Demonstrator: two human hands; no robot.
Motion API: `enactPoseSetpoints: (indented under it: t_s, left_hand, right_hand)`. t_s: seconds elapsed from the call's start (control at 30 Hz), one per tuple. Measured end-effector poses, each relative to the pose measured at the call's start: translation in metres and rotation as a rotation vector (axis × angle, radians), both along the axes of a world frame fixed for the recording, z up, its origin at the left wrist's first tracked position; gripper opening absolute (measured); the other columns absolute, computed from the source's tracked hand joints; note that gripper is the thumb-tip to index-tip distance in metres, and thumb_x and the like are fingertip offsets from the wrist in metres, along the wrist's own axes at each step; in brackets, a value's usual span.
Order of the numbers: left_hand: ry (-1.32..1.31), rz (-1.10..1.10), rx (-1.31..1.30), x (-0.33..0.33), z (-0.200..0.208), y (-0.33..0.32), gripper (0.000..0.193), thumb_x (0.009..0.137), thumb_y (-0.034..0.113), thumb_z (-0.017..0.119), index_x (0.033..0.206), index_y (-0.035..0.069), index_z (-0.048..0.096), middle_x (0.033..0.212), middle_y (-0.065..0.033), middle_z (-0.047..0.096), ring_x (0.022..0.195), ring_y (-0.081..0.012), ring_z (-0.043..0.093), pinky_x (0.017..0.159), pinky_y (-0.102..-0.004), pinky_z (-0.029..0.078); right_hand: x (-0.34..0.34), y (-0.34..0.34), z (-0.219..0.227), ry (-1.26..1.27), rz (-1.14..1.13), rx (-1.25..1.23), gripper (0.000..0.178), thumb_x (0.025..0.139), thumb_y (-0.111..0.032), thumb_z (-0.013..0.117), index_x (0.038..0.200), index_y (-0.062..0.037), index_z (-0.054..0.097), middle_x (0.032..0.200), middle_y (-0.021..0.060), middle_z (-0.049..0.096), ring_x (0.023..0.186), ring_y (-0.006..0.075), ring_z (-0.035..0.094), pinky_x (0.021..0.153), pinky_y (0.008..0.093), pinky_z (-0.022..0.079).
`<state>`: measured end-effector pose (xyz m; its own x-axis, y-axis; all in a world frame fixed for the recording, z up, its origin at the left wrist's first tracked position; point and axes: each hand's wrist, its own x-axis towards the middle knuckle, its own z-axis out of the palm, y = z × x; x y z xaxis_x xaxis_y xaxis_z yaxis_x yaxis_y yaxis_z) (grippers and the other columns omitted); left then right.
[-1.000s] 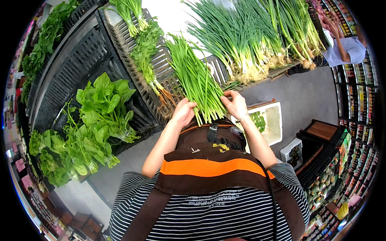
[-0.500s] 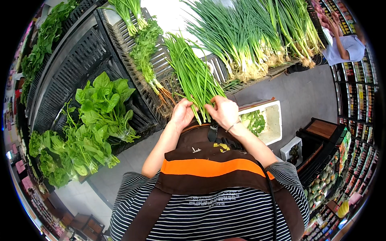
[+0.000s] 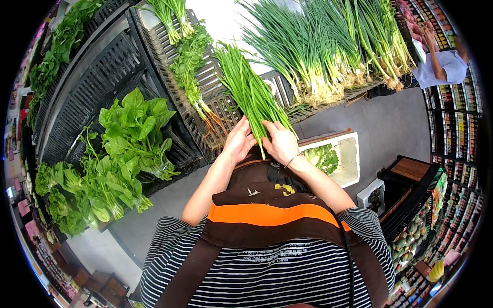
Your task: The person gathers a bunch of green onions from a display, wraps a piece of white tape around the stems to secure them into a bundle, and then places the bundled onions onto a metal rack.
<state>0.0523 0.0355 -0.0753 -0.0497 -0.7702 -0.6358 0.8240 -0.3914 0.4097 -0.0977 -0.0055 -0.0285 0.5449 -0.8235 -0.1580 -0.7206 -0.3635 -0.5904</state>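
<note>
A bunch of garlic chives, long flat green blades, lies slanting from the black slatted rack toward my waist. Its stalk ends come down between my two hands. My right hand grips the lower stalks from the right, fingers over them. On the other side, my left hand rests beside the stalks, fingers stretched out and palm turned to the bunch; whether it touches them is hard to tell. Coriander with brown roots lies left of the chives, on the same rack.
Spring onions with white roots stand at the far right of the rack. Leafy greens fill the left crate. A white foam box with leaves sits below right. Another person stands at far right.
My left hand has loosened from a pinch at the stalks and its fingers have straightened. The stalk ends have shifted, gathering closer to my right hand.
</note>
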Motion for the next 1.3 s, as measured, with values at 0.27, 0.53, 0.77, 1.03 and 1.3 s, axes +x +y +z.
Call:
enactPoseSetpoints:
  t_s: [0.27,0.53,0.77,1.03,1.3]
  left_hand:
    - [0.003,-0.059,0.045,-0.002,0.0,-0.005,0.048,0.099,0.034,0.04,0.135,0.002,0.038,0.126,-0.0127,0.052,0.116,-0.0232,0.05,0.099,-0.0374,0.042]
    - [-1.021,-0.652,0.263,-0.029,0.031,-0.034,0.063,0.092,0.025,0.048,0.136,-0.013,0.024,0.117,-0.0313,0.055,0.11,-0.0375,0.056,0.096,-0.0412,0.044]
    - [-1.145,-0.631,0.394,-0.056,0.021,-0.047,0.076,0.089,0.024,0.05,0.139,-0.016,0.01,0.123,-0.0334,0.05,0.114,-0.041,0.053,0.099,-0.0409,0.042]
    - [-0.605,-0.248,0.134,-0.031,-0.009,-0.03,0.03,0.089,0.009,0.057,0.115,-0.006,0.052,0.108,-0.0164,0.063,0.095,-0.0242,0.063,0.081,-0.0332,0.051]
    - [-0.211,-0.134,0.118,-0.015,-0.008,-0.02,0.031,0.093,0.001,0.044,0.122,-0.007,0.043,0.118,-0.0176,0.056,0.106,-0.0264,0.059,0.092,-0.0382,0.05]
  right_hand:
    - [0.006,0.006,-0.001,0.16,0.15,-0.095,0.041,0.083,-0.015,0.056,0.124,-0.0113,0.053,0.091,0.0159,0.053,0.072,0.0358,0.061,0.063,0.0462,0.05]
    - [-0.001,0.005,-0.013,0.176,0.205,-0.076,0.027,0.075,-0.012,0.06,0.099,0.0004,0.059,0.096,0.0199,0.053,0.075,0.0376,0.061,0.069,0.0465,0.051]
    - [-0.01,0.004,-0.034,0.015,0.26,-0.08,0.044,0.077,-0.015,0.061,0.117,-0.0004,0.052,0.104,0.021,0.052,0.082,0.0387,0.06,0.073,0.045,0.051]
    - [-0.025,-0.006,0.02,-0.148,-0.125,-0.042,0.02,0.081,-0.013,0.06,0.098,-0.0031,0.062,0.089,0.0169,0.061,0.083,0.0373,0.061,0.074,0.0445,0.049]
    - [-0.055,-0.03,0.001,-0.126,-0.397,0.078,0.033,0.073,-0.031,0.073,0.089,-0.0031,0.063,0.081,0.0114,0.062,0.075,0.0271,0.062,0.07,0.037,0.049]
